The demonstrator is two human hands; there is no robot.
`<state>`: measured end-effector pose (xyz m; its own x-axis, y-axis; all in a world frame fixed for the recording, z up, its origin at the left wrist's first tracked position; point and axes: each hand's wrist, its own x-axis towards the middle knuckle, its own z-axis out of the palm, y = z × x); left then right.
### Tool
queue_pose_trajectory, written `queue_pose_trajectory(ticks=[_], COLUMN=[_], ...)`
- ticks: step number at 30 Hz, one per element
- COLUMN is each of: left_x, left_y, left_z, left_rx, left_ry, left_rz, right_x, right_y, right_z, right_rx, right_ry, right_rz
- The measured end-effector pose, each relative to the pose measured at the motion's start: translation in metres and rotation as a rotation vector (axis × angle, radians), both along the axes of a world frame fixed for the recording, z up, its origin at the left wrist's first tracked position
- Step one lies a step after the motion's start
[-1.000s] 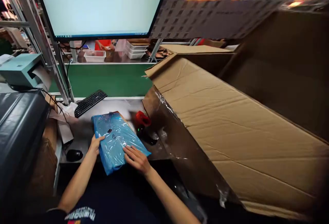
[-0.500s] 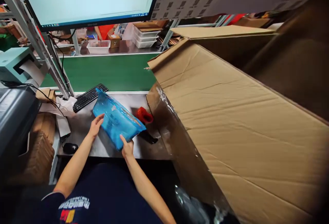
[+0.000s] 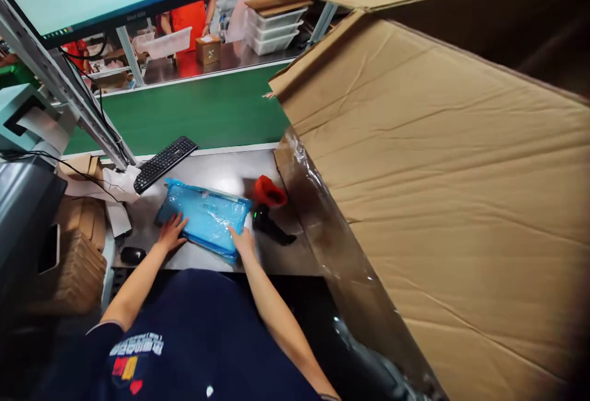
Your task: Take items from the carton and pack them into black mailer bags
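Observation:
A blue plastic-wrapped package (image 3: 207, 214), shiny and creased, lies on or just over the metal tabletop. My left hand (image 3: 171, 234) rests at its lower left edge with fingers spread. At the package's right end, my right hand (image 3: 243, 242) grips the edge, thumb on top and the other fingers mostly hidden. To the right of that hand are a black handheld scanner (image 3: 273, 227) with a small green light and a red ring-shaped object (image 3: 269, 191).
A large cardboard box (image 3: 415, 192) fills the right side. Behind the package lies a black keyboard (image 3: 166, 163); a mouse (image 3: 133, 256) is at the left. A monitor (image 3: 138, 17) hangs above. Across the green partition (image 3: 193, 103), a person in red (image 3: 188, 23) stands near a white basket (image 3: 168, 43).
The package has come down from a tilted hold to lie flatter near the tabletop. My left hand has opened out at its edge. The view has shifted, and the white basket across is now tilted.

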<state>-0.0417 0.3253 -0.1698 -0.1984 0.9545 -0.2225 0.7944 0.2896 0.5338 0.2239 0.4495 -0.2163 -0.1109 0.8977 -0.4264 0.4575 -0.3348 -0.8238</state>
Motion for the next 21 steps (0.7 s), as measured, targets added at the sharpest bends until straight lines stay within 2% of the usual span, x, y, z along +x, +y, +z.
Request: queue_pose_trajectory(ticks=[2,4,8,10,13,17,21], left_x=[-0.005,-0.012,-0.028,-0.032,-0.032,-0.036,-0.042], left_y=[0.008,0.018,0.039,0.044,0.047,0.059,0.085], left_z=[0.004,0.009,0.015,0.016,0.017,0.025,0.033], left_rx=[-0.016,-0.071,-0.145,-0.102,-0.017,-0.114,-0.160], left_ry=[0.030,0.048,0.019,-0.029,-0.066,0.036,0.095], left_rz=[-0.020,-0.077,-0.189,-0.266,-0.395,-0.468,-0.482], right_x=[0.002,0.000,-0.013,-0.019,-0.019,-0.014,-0.015], right_y=[-0.005,-0.009,-0.016,-0.018,-0.013,0.005,0.025], right_z=[0.004,0.009,0.015,0.016,0.019,0.025,0.030], right_rx=[0.094,0.221,0.430,0.481,0.507,0.484,0.481], right_ry=[-0.103,-0.201,-0.370,-0.431,-0.468,-0.443,-0.447], right_rz=[-0.005,0.117,0.659,0.819,0.853,0.890,1.009])
